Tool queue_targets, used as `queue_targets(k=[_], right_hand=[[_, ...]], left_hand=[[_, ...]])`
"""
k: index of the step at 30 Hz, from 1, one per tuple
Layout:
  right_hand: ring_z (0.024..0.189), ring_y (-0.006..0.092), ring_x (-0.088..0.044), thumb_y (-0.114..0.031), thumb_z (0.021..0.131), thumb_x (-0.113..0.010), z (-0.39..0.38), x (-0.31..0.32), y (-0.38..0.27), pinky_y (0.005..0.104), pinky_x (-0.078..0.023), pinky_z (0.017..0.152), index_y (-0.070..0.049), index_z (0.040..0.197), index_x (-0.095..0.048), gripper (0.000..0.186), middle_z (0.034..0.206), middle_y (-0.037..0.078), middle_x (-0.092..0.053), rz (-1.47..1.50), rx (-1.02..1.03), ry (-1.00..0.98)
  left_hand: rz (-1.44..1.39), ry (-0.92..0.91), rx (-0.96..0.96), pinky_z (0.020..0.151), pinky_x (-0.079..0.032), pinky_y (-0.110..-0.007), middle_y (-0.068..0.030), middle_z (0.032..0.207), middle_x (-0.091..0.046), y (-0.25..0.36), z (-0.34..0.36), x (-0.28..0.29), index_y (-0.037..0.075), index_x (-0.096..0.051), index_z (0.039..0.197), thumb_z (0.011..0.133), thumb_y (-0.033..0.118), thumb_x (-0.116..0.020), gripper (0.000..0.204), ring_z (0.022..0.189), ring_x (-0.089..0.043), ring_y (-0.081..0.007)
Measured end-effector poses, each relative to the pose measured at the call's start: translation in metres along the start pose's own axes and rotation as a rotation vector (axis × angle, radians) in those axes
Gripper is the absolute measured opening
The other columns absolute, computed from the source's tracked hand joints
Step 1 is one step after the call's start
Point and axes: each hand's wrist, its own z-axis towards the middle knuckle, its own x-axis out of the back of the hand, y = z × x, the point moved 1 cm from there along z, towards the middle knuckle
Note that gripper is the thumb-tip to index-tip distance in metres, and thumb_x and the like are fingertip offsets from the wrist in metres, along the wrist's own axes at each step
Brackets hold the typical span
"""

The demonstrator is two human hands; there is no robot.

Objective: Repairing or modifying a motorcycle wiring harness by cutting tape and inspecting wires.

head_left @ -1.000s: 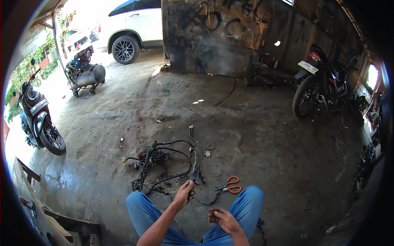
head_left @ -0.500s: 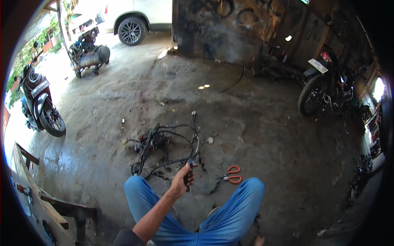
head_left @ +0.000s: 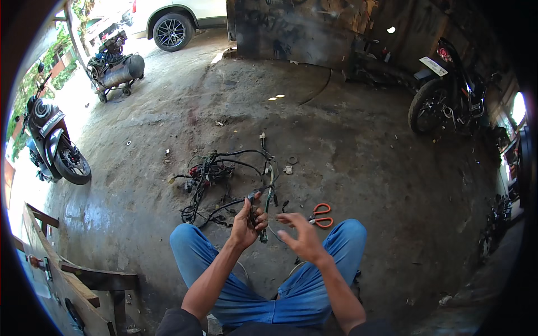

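My left hand (head_left: pixel 246 225) is closed around a taped bundle of the wiring harness (head_left: pixel 210 171), between my knees. Loose wire ends hang below its fingers. Black cables, a red part and several connectors make up the rest of the harness, which lies tangled on the floor ahead and to the left. My right hand (head_left: pixel 302 238) hovers just right of the held bundle, fingers apart, with nothing in it. Close beyond it lie the scissors (head_left: pixel 321 216) with orange handles, their blades partly hidden by the hand.
A small white connector (head_left: pixel 287 169) and a ring (head_left: pixel 292 160) lie right of the harness. A wooden bench (head_left: pixel 61 274) stands at near left. Farther off are a scooter (head_left: pixel 55 143), an air compressor (head_left: pixel 116 74), a white car (head_left: pixel 185 22) and a motorcycle (head_left: pixel 443 101) at right.
My right hand has come up from the lower right edge to beside the harness. My left hand still grips the bundle, slightly nearer my left knee. The view has tilted down a little.
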Motion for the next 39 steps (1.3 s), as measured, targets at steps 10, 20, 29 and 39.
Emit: queue_targets(k=[10,20,29,39], right_hand=[[0.103,0.0317,-0.067,-0.018,0.091,-0.072,-0.022,-0.059,0.079,0.0397,-0.052,0.091,0.0,0.115,-0.067,0.031,0.109,0.016,-0.068,-0.102,-0.124,-0.328],[0.109,0.0358,-0.068,-0.024,0.104,-0.058,-0.288,0.103,0.069,0.0497,-0.05,0.102,0.01,0.117,-0.065,0.037,0.106,0.02,-0.071,1.186,-0.973,-0.188],[0.087,0.0388,-0.066,-0.034,0.1,-0.061,-0.581,0.031,0.287,0.0522,-0.053,0.076,0.003,0.109,-0.068,0.038,0.092,0.021,-0.069,-0.76,-1.125,0.278],[0.101,0.0384,-0.066,-0.028,0.098,-0.062,-0.525,-0.059,0.218,0.0487,-0.05,0.091,0.007,0.121,-0.064,0.042,0.109,0.025,-0.07,-0.443,-1.419,0.4]], left_hand=[[-0.026,0.136,-0.063,0.051,-0.024,-0.025,0.0052,0.074,-0.029,0.004,0.011,0.007,0.019,-0.059,0.13,0.107,0.047,-0.049,0.038,0.064,-0.028,-0.0095],[0.279,0.588,-0.122,0.046,-0.019,-0.025,0.0067,0.068,-0.03,-0.001,0.008,0.045,0.015,-0.051,0.095,0.105,0.032,-0.055,0.02,0.053,-0.026,-0.0065],[0.469,0.48,-0.062,0.045,-0.027,-0.023,0.0054,0.075,-0.04,-0.012,0.01,0.015,0.012,-0.053,0.093,0.1,0.025,-0.062,0.017,0.054,-0.037,-0.0044],[0.865,0.521,-0.177,0.051,-0.035,-0.026,0.005,0.072,-0.051,-0.014,0.003,0.031,0.004,-0.071,0.101,0.097,0.021,-0.06,0.02,0.058,-0.044,-0.0059]])
